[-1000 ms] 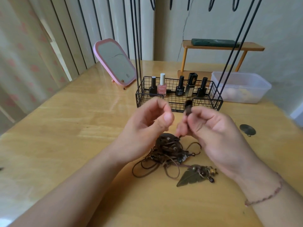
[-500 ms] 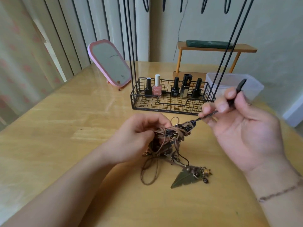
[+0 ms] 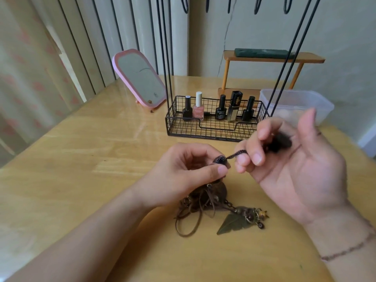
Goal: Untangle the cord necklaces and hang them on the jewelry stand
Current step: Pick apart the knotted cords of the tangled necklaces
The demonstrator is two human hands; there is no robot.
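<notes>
A tangled bundle of brown cord necklaces (image 3: 203, 202) lies on the wooden table (image 3: 85, 159), with a bronze leaf pendant (image 3: 234, 222) and small beads at its right. My left hand (image 3: 189, 171) pinches a dark bead (image 3: 219, 160) on a dark cord (image 3: 237, 154) just above the bundle. My right hand (image 3: 289, 159) holds the other stretch of that cord between curled fingers, palm turned up; its blurred dark end sits by the thumb. The black wire jewelry stand (image 3: 215, 127) stands behind, its rods rising out of view and hooks (image 3: 258, 6) at the top edge.
The stand's basket holds several nail polish bottles (image 3: 198, 108). A pink mirror (image 3: 140, 78) leans at the back left. A clear plastic tub (image 3: 301, 102) sits at the back right, with a small wooden shelf (image 3: 270, 58) behind it against the wall.
My left hand let go of the bundle, which now lies on the table, and pinched a bead on the dark cord. My right hand came closer, shortening the cord between the hands.
</notes>
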